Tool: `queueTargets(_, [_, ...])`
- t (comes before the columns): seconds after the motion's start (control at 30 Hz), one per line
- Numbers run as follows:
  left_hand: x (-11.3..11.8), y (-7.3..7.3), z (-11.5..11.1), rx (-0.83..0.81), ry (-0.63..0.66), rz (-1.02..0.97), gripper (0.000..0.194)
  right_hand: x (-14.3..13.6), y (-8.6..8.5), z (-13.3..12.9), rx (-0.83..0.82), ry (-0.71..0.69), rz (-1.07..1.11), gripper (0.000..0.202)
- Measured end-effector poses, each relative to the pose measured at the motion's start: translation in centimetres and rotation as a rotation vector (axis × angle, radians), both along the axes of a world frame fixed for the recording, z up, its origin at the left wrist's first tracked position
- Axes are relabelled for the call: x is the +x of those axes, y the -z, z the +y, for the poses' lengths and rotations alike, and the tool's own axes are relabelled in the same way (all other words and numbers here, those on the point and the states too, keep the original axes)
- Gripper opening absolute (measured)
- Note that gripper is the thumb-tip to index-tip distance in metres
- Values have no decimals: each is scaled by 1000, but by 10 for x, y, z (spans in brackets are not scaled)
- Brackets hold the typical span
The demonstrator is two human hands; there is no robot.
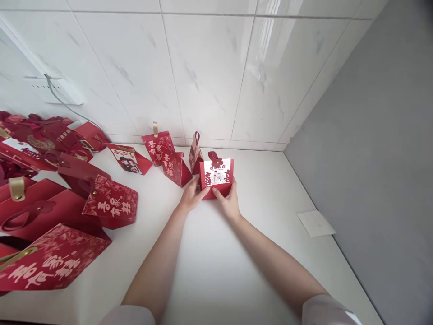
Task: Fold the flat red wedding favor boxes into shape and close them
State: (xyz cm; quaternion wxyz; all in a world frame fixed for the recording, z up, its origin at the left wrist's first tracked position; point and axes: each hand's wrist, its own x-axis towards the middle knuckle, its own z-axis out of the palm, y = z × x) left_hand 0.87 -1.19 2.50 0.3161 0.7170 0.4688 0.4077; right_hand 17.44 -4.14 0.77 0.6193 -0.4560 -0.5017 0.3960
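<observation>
Both hands grip a red double-happiness gift box (209, 193) from its two sides, the left hand (191, 196) and the right hand (230, 202) each with the thumb at its lower front. From the left, a large red gift bag (56, 262) lies nearest, below a cable (64, 103) on the tiled wall (135, 63); a floral-printed red box (117, 201) tilts beside it, then a couple-printed box (128, 161) and more small red boxes (156, 146) stand near the wall. Next comes the held box, upright on or just above the white tabletop (270, 266), its dark-red loop (214, 158) at the top. Good handling here likely means even, light pressure on both sides, since thin card could crease, and thumbs kept low, off the printed panel (219, 177). Farther right lies a pale square piece (316, 224), beside the grey wall (372, 135).
</observation>
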Motion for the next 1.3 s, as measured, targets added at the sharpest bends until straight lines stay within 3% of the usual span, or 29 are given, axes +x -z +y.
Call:
queueTargets(0.27, [-6, 4, 2, -50, -60, -30, 53, 5, 4, 3, -68, -61, -21, 65])
queueTargets(0.5, [-8, 5, 6, -139, -134, -99, 50, 6, 0, 3, 27, -156, -58, 87])
queueTargets(0.67, [-9, 5, 6, -149, -160, -148, 52, 5, -5, -1, -31, -168, -2, 71])
queueTargets(0.93, [-12, 10, 6, -96, -152, -150, 50, 7, 3, 2, -71, -152, -3, 58])
queueTargets(1.17, [-11, 12, 7, -101, -182, -217, 50, 7, 0, 1, -29, -213, -23, 66])
queueTargets(1.3, [-12, 14, 8, -110, -177, -253, 49, 8, 3, 2, -41, -229, -10, 59])
